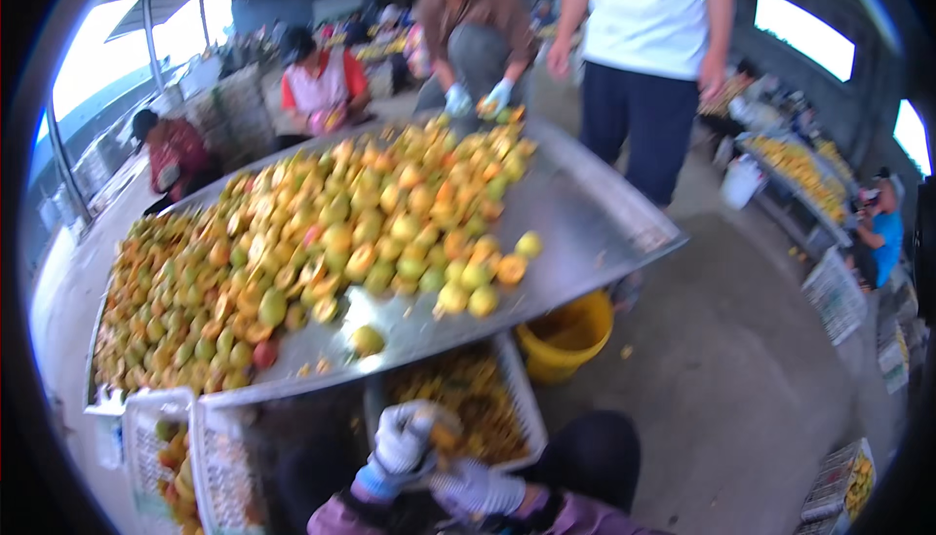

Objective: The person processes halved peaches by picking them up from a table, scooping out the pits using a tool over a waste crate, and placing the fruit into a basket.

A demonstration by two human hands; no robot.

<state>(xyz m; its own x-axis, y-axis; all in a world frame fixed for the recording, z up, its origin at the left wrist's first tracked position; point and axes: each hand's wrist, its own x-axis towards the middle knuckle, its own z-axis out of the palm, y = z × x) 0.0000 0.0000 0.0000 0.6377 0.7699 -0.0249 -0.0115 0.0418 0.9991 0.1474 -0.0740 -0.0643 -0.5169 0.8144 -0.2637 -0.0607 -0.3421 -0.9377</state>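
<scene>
A worker's gloved left hand curls its fingers around a piece of orange-yellow fruit, held low between the knees. The gloved right hand sits just beside it, its fingers blurred; whether they also grip the piece cannot be told. Purple sleeves run up from the lower edge.

Beneath the hands stands a white plastic crate of yellow fruit scraps, partly under the desk, with a yellow bucket beside it to the right. At left, a second white crate holds more fruit.

Beyond, a metal desk carries a broad heap of yellow, green and orange fruit, many pieces halved. A single fruit lies near the front edge, apart from the heap.

Across the desk, a crouching co-worker in brown reaches gloved hands to the heap's far end, while a person in a white shirt stands to the right. Farther back at left sits a person in red and pink; at far right, a white bucket stands near another load of fruit.
</scene>
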